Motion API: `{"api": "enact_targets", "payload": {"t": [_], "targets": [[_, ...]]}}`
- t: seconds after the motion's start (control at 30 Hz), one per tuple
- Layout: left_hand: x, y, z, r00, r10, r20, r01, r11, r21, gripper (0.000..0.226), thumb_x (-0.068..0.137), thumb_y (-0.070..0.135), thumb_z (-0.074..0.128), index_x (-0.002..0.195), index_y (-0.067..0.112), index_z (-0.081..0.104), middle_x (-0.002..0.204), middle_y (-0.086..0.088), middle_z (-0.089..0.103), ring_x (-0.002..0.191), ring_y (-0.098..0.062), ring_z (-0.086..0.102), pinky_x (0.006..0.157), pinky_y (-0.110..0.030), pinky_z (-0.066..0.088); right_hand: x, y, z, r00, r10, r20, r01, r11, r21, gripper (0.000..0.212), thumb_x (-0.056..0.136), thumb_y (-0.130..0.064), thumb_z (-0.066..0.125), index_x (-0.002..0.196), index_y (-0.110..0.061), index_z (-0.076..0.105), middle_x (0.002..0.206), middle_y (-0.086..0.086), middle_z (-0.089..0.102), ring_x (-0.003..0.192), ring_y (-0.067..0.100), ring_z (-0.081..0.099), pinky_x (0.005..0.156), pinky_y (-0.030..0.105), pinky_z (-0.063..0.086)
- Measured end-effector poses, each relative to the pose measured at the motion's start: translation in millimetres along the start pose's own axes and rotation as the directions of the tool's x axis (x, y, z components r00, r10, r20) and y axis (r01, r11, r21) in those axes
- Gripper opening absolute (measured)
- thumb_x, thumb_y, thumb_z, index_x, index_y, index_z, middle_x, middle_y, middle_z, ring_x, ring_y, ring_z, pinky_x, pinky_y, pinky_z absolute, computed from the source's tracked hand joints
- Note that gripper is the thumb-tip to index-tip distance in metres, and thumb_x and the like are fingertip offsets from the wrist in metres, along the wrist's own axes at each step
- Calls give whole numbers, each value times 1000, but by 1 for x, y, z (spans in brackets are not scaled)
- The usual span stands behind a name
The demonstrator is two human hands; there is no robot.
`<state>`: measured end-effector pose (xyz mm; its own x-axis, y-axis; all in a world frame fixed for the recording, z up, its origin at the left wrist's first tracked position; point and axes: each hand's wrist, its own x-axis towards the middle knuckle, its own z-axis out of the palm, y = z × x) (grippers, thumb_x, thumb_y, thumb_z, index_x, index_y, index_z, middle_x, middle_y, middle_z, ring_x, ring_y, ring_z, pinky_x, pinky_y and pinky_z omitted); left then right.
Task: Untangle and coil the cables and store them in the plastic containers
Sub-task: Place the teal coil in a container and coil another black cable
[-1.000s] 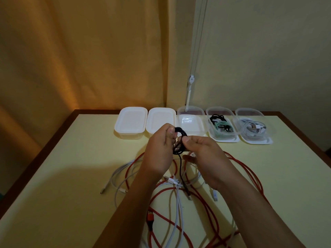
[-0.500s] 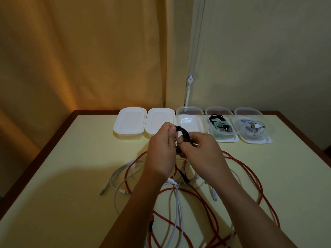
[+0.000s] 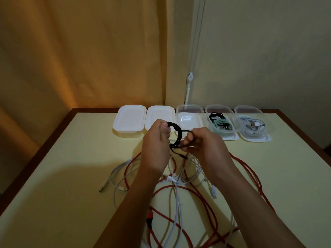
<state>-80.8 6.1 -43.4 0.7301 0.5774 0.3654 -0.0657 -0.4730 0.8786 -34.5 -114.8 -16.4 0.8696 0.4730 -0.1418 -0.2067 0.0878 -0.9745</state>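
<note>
black cable (image 3: 176, 136), coiled, sits above the worktop (image 3: 71, 176) between our hands: left hand (image 3: 156, 145) fingers pinch its top, right hand (image 3: 204, 144) fingers curl round its loose end.

Black cable (image 3: 176, 136); red cable (image 3: 250, 169); white cables (image 3: 176, 199); mint-green cable (image 3: 219, 123); pale yellow tabletop (image 3: 71, 176), brown edge; orange curtain (image 3: 80, 51)

We lose the red cable (image 3: 249, 169) off the bottom edge and under both forearms. Left hand (image 3: 155, 145) covers part of the black cable coil (image 3: 176, 136).
</note>
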Motion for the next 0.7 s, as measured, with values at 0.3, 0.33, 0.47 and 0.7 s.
{"api": "enact_targets", "payload": {"t": [0.3,0.33,0.47,0.7], "targets": [[3,-6,-7,996,-92,3,92,993,-78,34,107,26,32,79,15,47,71,6,47,64,-6,44,57,-9,37,-2,-6,-10,996,87,32,-79,975,-206,34,102,-32,56,82,-13,77,51,-6,26,43,11,20,48,25,17],[3,-6,-7,995,-95,2,95,993,-74,34,107,27,32,79,16,47,71,6,47,66,-7,45,57,-10,37,-3,-9,-12,997,76,24,-66,954,-292,33,100,-34,59,83,-15,79,49,-8,31,41,10,24,48,24,20],[4,-1,-6,982,-176,64,186,949,-253,34,108,24,29,81,13,46,66,5,37,56,-5,35,51,-13,32,0,-9,-16,988,-147,-46,101,848,-520,20,94,-38,67,82,-24,75,73,-7,70,57,-2,56,59,22,39],[0,16,2,949,-243,202,311,601,-737,35,108,20,26,77,15,41,56,8,32,50,-4,27,58,-21,24,3,11,-10,850,-508,-137,319,705,-633,16,95,-30,65,79,-33,64,83,-12,62,73,-1,54,63,13,39]]}}
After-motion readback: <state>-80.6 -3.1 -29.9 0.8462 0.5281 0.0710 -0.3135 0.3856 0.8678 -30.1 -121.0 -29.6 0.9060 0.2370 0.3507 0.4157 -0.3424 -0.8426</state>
